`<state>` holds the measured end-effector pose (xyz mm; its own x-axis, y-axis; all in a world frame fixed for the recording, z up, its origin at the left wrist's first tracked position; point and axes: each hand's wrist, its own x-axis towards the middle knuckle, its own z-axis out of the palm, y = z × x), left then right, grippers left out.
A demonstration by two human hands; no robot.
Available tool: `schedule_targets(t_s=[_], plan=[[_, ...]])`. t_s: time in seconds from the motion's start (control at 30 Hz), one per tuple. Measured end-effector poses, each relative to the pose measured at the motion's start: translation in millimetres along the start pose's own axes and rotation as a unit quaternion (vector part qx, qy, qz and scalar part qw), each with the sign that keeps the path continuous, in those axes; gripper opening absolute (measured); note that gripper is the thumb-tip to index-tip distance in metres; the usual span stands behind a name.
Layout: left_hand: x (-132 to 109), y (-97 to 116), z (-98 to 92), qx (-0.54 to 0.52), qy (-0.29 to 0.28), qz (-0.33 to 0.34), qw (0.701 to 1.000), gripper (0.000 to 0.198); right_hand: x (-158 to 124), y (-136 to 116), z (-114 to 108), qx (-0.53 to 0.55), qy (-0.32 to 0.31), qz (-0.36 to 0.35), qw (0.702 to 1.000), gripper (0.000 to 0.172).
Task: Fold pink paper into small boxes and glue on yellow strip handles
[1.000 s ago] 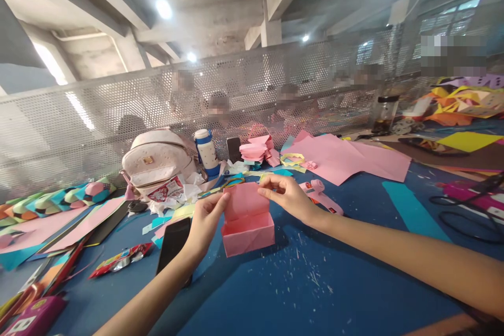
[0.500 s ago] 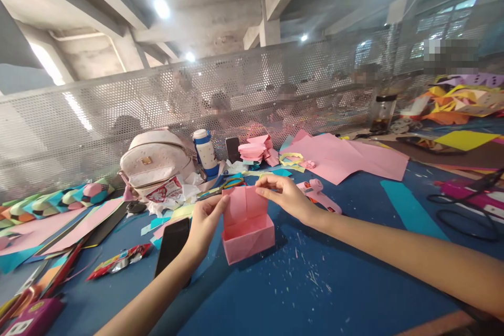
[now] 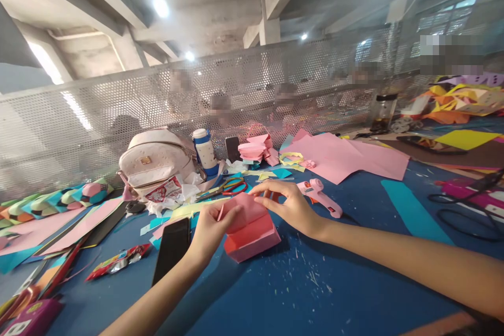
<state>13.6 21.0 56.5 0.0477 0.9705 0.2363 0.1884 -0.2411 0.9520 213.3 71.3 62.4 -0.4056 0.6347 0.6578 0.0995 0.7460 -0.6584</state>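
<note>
A pink folded paper box (image 3: pixel 252 233) sits on the blue table (image 3: pixel 299 294) in front of me. My left hand (image 3: pixel 212 228) pinches the box's upper flap at its left side. At the flap's right side, my right hand (image 3: pixel 285 205) presses down with fingers closed on the paper. The flap lies folded down over the box's top.
A black phone (image 3: pixel 171 249) lies left of the box, a pink glue gun (image 3: pixel 321 197) to its right. Red scissors (image 3: pixel 232 186), a pale pink backpack (image 3: pixel 153 160), a bottle (image 3: pixel 205 152) and pink paper sheets (image 3: pixel 346 157) lie behind. A perforated metal screen (image 3: pixel 118 115) bounds the table, with people beyond.
The upright pink flap has been folded down over the box. Both hands dropped lower with it, and the box tipped slightly.
</note>
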Motion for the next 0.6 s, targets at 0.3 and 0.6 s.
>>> schedule_targets(t_s=[0.3,0.6], plan=[[-2.0,-3.0,0.7,0.071,-0.017,0.048,0.996,0.040,-0.6,-4.8,-3.2,-0.038,0.007,-0.077,0.996,0.010],[-5.6,2.2,4.4,0.103,-0.014,0.062,0.993,0.036,-0.8,-1.4,2.6,0.000,-0.006,0.007,1.000,0.012]])
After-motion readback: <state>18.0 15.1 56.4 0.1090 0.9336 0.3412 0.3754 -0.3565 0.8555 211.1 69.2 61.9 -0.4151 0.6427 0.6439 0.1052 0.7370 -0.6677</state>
